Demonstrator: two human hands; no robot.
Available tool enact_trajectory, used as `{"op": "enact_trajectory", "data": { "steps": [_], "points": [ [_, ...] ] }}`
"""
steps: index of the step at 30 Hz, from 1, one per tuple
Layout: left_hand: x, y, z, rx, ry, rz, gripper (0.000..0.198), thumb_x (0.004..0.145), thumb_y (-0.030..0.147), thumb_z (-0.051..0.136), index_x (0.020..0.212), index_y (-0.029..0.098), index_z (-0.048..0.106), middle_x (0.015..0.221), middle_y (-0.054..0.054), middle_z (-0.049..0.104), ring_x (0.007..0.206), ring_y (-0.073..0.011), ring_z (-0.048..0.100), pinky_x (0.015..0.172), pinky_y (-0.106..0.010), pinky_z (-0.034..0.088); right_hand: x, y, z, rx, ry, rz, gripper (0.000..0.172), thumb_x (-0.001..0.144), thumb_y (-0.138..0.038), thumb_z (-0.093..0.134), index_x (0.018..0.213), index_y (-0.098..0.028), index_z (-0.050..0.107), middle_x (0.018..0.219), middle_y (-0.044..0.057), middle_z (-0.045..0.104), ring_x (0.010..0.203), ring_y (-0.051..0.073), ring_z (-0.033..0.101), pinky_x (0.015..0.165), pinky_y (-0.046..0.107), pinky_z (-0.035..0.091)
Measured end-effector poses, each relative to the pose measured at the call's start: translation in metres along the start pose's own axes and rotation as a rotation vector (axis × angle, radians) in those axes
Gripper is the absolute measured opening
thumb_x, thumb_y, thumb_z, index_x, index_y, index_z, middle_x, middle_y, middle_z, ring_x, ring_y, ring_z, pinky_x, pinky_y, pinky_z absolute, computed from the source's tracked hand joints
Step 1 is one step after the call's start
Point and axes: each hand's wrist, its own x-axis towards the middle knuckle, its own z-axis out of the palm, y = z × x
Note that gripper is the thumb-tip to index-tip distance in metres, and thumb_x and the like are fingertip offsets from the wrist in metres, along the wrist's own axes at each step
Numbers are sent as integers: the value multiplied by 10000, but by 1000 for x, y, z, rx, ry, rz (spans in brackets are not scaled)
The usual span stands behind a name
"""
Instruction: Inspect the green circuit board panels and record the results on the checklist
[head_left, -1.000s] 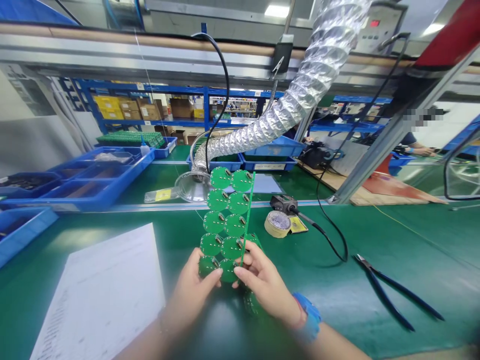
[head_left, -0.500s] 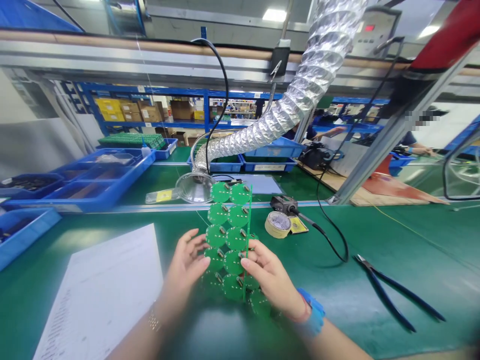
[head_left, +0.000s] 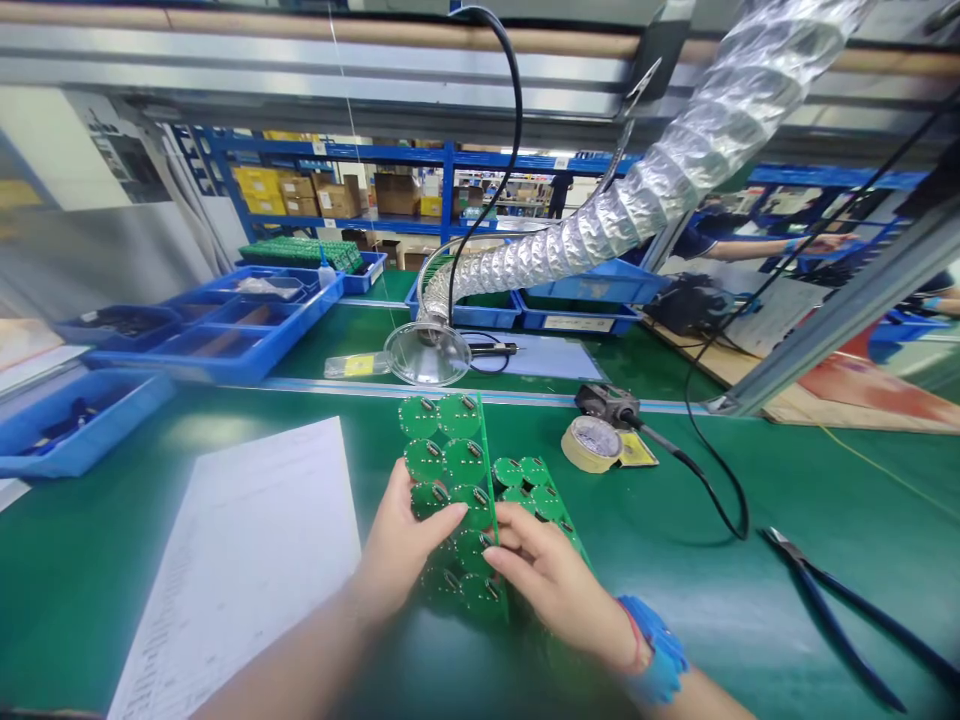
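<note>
The left hand and right hand pinch the green circuit board panel; a slip could drop it or crack its thin strip.

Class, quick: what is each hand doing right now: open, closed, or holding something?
Left hand: holding the green circuit-board panel.
Right hand: holding the same panel.

Up on the left, a printed paper sheet lies flat on the green bench mat! Over on the right, blue-handled side cutters, with a roll of masking tape further up, and foil ducting swooping down behind to a clear round hood.
</note>
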Motion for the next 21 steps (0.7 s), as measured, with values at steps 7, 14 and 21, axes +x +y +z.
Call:
{"op": "enact_trajectory", "data": {
  "steps": [7,14,21],
  "points": [
    [-1,0,2,-2,20,16,383,716,205,614,1056,224,439,987,-24,587,927,-187,555,841,-353,437,-2,-2,2,-118,41,-13,151,873,-290,401,985,-210,462,594,-45,448,545,109,389,560,252,296],
    [0,-1,3,12,53,8,400,701,206,624,1057,227,443,1005,-27,590,939,-190,557,847,-350,431,-1,-4,4,28,85,-24,193,845,-315,452,982,-202,526,616,-15,542,563,123,467,578,251,379],
    [4,4,-4,-117,71,15,403,732,214,596,1096,261,432,1029,-15,554,966,-162,520,843,-314,421,1,0,1,329,24,74,285,854,-339,451,1096,-190,472,670,-17,502,613,109,473,607,250,416]
  ]
}}
